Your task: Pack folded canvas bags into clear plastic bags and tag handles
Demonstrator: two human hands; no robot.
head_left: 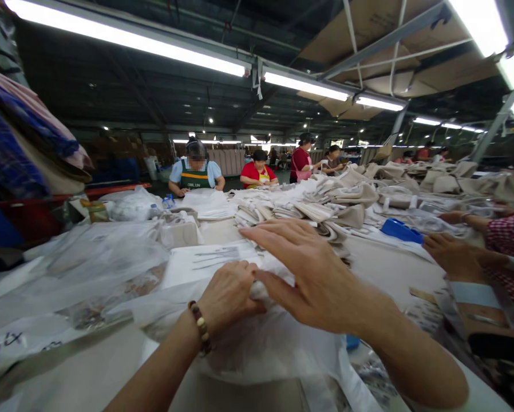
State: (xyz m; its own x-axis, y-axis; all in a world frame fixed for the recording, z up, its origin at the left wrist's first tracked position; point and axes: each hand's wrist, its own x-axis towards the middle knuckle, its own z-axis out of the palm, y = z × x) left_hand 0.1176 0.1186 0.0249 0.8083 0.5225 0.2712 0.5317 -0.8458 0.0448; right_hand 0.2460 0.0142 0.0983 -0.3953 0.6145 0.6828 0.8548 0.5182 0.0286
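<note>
My left hand (229, 294), with a beaded bracelet on the wrist, is closed around the gathered edge of a thin translucent plastic bag (261, 355). Close beside it is my right hand (312, 280), fingers stretched out flat and the thumb apart, its tip at the bunched plastic. Whether that thumb presses on the plastic I cannot tell. The bag spreads below both hands, over beige material on the table. Just beyond the left hand lies a flat white sheet or bag with dark printed lines (209, 258).
Clear plastic bags (111, 257) heap up at left. Stacks of beige fabric pieces (325, 200) fill the table's far side, with a blue object (400, 230) at right. Co-workers' arms (471, 269) reach in from the right; several people sit or stand opposite.
</note>
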